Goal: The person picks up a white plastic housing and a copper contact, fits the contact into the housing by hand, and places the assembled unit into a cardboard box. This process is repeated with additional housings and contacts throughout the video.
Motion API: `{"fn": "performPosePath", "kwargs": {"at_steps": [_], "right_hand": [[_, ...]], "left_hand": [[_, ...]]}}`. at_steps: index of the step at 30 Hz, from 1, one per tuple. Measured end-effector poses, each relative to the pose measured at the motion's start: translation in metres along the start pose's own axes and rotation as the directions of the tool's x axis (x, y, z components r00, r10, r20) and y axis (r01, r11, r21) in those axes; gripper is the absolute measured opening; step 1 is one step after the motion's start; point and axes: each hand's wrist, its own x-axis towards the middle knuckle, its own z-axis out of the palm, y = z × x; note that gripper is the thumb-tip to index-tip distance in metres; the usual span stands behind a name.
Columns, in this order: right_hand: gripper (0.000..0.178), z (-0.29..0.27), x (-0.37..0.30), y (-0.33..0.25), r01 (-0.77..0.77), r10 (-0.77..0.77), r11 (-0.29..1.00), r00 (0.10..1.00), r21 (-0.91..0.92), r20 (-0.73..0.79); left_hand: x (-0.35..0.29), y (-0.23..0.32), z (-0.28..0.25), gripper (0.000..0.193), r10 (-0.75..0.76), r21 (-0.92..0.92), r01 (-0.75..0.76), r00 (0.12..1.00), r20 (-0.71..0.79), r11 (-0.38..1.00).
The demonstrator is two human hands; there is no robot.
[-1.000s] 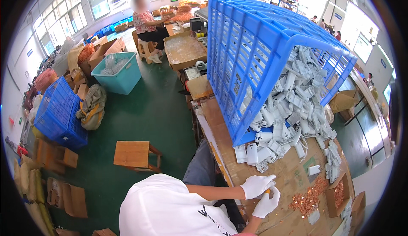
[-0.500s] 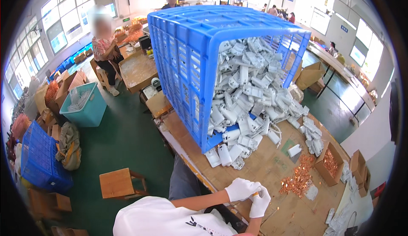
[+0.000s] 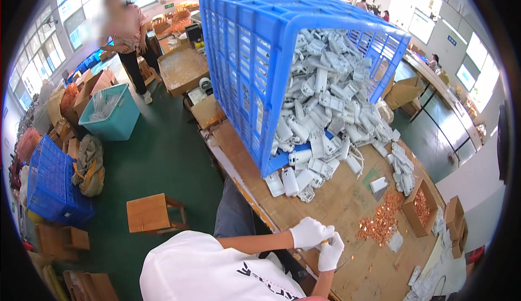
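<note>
My left hand [image 3: 310, 233] and my right hand [image 3: 330, 252], both in white gloves, meet over the near edge of the cardboard-covered table [image 3: 347, 214]. Their fingers are closed and pressed together. A small orange-yellow spot shows between them; whether it is a held piece or part of a glove, I cannot tell. Beyond the hands, white plastic housings [image 3: 320, 100] spill from a blue crate [image 3: 239, 68] lying on its side. One white housing [image 3: 378, 185] lies apart, close to a heap of small copper-coloured pieces [image 3: 380, 219] to the right of my hands.
An open cardboard box [image 3: 422, 209] with more copper-coloured pieces stands at the right. On the floor to the left are a wooden stool [image 3: 147, 213], a turquoise tub [image 3: 116, 119] and a blue crate [image 3: 54, 181]. Another person [image 3: 127, 35] stands at the back left.
The person at the back left has risen from sitting to standing. The view has shifted slightly. My hands remain together in nearly the same place, fingers closed.
</note>
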Motion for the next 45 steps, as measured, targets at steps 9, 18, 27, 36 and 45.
{"fn": "performPosePath", "kwargs": {"at_steps": [9,18,27,36,45], "right_hand": [[0.031,-0.009,0.008,0.005,-0.013,0.055,0.961,0.988,0.277,-0.146],[0.023,0.0,0.011,-0.024,0.089,-0.083,0.996,0.967,0.015,-0.239],[0.019,-0.011,0.009,-0.023,0.011,-0.011,1.0,0.998,-0.008,-0.062],[0.05,0.019,-0.001,-0.027,0.17,-0.224,0.972,0.88,-0.163,-0.42],[0.031,0.015,0.004,-0.027,0.452,-0.658,0.589,0.749,-0.67,-0.073]], "left_hand": [[0.008,0.026,-0.032,0.044,-0.351,-0.431,0.365,0.929,0.117,0.825],[0.009,0.018,-0.028,0.03,-0.396,-0.44,0.48,0.877,0.273,0.759],[0.002,0.015,-0.027,0.028,-0.424,-0.5,0.526,0.851,0.311,0.688],[0.008,0.01,-0.021,0.028,-0.42,-0.569,0.51,0.859,0.294,0.645],[0.014,0.011,-0.062,0.031,-0.467,-0.647,0.501,0.85,0.245,0.574]]}}
